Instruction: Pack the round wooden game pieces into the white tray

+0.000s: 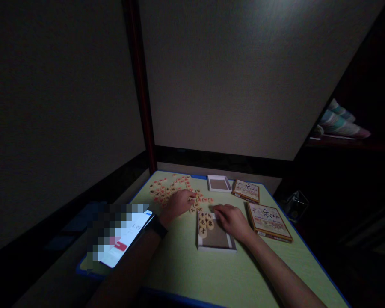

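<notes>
My left hand (179, 202), with a dark band at its wrist, is over the scattered round Chinese chess pieces (167, 193). Its fingers are bent together, and what they hold, if anything, is too small to make out. Just right of it lie a few black-marked pieces (193, 210). My right hand (233, 220) rests at the right side of the open box tray (216, 245), its fingers curled closed by the far rim; anything in them is hidden. Inside the tray, several black-marked pieces (202, 231) lie along the left side.
A second open box tray (218, 183) stands at the table's far edge. Two printed box lids, a smaller one (246, 190) and a larger one (269, 221), lie to the right. A lit phone (128, 239) is at the left. Walls border the table (186, 269) behind and left.
</notes>
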`<state>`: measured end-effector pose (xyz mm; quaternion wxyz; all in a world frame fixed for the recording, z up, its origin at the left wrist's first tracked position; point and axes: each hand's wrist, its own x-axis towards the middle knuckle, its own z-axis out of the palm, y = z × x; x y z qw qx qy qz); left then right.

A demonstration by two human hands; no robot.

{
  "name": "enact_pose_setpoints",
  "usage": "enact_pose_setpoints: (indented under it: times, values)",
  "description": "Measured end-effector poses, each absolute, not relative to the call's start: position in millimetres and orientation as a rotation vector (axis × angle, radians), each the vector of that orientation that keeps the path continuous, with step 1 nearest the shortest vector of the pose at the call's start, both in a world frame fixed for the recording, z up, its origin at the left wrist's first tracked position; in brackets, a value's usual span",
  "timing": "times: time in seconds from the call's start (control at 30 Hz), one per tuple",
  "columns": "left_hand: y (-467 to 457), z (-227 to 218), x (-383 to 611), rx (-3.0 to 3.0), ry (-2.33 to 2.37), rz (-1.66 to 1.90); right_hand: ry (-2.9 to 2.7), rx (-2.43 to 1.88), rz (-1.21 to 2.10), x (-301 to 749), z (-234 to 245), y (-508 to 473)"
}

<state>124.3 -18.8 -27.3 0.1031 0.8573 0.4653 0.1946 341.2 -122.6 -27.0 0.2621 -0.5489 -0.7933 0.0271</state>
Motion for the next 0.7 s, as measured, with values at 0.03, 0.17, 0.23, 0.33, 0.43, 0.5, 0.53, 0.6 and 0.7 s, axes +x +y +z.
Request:
enact_pose_setpoints:
  times: [0.03, 0.17, 0.23, 0.33, 0.43, 0.5, 0.53, 0.6, 0.7]
  values:
    - [-19.2, -27.9, 124.4, 2.562, 1.316, 0.596, -2.148, -1.482, 0.069, 341.4, -27.8, -122.1]
    - [-22.6, -27.8, 124.0, 2.675, 1.005, 0.647, -2.149, -1.46, 0.059, 341.3, -29.3, -121.0]
    - [-24.7, -26.8, 123.5, 2.691, 0.935, 0.667, -2.15, -1.453, 0.06, 341.2, -29.0, -121.2]
    - [-27.8, -24.2, 123.3, 2.687, 0.941, 0.678, -2.152, -1.45, 0.066, 341.3, -28.3, -121.7]
    - [-31.2, -20.6, 123.7, 2.677, 0.933, 0.679, -2.154, -1.439, 0.075, 341.4, -28.1, -121.9]
    - [-33.0, -18.4, 123.9, 2.665, 0.903, 0.682, -2.153, -1.435, 0.077, 341.1, -28.3, -121.8]
    - [-33.5, -17.7, 123.9, 2.657, 0.894, 0.684, -2.152, -1.436, 0.079, 341.0, -28.3, -121.9]
    - [-33.8, -17.4, 123.8, 2.642, 0.881, 0.686, -2.151, -1.44, 0.084, 340.5, -28.3, -122.0]
    - [-32.0, -19.9, 123.6, 2.626, 0.844, 0.692, -2.152, -1.448, 0.1, 339.7, -27.9, -122.4]
